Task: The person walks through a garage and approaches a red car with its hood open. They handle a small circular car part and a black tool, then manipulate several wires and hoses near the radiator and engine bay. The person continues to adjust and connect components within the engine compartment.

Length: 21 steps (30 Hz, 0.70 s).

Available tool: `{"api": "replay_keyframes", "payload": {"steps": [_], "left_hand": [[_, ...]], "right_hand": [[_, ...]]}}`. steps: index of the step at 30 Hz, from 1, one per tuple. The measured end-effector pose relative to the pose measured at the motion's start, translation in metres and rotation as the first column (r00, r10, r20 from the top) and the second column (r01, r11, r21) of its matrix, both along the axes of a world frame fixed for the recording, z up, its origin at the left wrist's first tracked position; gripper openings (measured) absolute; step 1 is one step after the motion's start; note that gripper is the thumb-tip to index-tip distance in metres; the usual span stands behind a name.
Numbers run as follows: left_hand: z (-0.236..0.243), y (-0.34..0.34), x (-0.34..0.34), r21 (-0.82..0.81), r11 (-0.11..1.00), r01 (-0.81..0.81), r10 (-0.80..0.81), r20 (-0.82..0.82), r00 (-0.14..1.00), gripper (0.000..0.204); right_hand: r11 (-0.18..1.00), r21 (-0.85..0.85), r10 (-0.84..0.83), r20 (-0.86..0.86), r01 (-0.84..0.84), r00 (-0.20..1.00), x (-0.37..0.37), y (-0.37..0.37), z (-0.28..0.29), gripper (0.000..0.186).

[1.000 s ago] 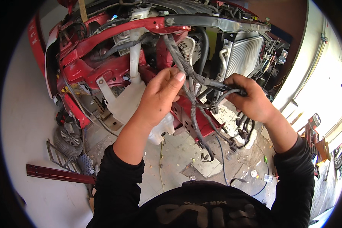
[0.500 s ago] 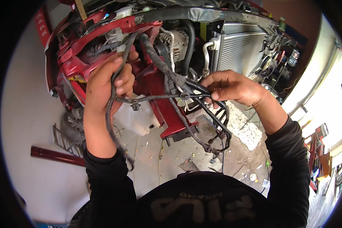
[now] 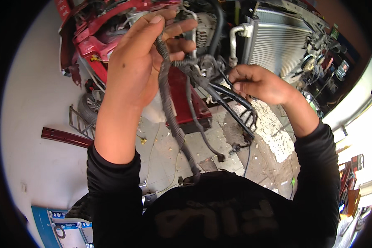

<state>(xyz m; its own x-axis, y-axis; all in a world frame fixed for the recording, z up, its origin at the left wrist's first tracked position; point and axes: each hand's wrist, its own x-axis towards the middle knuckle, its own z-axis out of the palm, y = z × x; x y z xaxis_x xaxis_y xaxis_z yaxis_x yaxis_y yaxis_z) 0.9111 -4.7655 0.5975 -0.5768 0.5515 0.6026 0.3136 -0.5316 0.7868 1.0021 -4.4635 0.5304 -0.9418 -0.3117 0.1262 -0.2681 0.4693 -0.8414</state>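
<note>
My left hand point(image 3: 134, 62) is raised at the upper middle, its thumb over a grey ridged wiring loom point(image 3: 173, 124) that hangs toward my body; its fingers are bent, partly spread around the loom. My right hand point(image 3: 262, 87), lower at the right, pinches a dark branch of the same harness, with fingertips partly hidden. Black sleeved branches point(image 3: 227, 107) and connectors dangle between my hands, in front of a red metal frame rail point(image 3: 198, 109). A translucent plastic tank point(image 3: 153, 113) is largely hidden behind my left arm and the loom.
A red stripped car front point(image 3: 87, 41), an alternator point(image 3: 202, 31) and a silver radiator-like core point(image 3: 277, 49) stand ahead. A wheel point(image 3: 87, 103), a metal rack and a long dark-red part point(image 3: 64, 136) lie left. Tools and parts point(image 3: 355, 177) crowd the right beside a bright opening.
My left hand has risen with the loom, drawing it away from the other branches, and its fingers have loosened. My right hand stays on the harness, slightly higher. The view has shifted.
</note>
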Motion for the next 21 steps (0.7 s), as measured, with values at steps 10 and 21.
{"api": "replay_keyframes", "payload": {"steps": [10, 21], "left_hand": [[-0.013, 0.033, -0.008, -0.134, 0.978, -0.157, 0.159, 0.004, 0.987, 0.04], [-0.018, 0.055, -0.016, -0.181, 0.98, -0.079, 0.067, -0.069, 0.995, 0.051]], "right_hand": [[0.981, -0.147, -0.111, 0.111, 0.127, 0.988, 0.018, 0.063, 0.021, 0.021], [0.976, -0.098, -0.196, 0.001, 0.196, 0.981, 0.038, 0.089, 0.017, 0.02]]}}
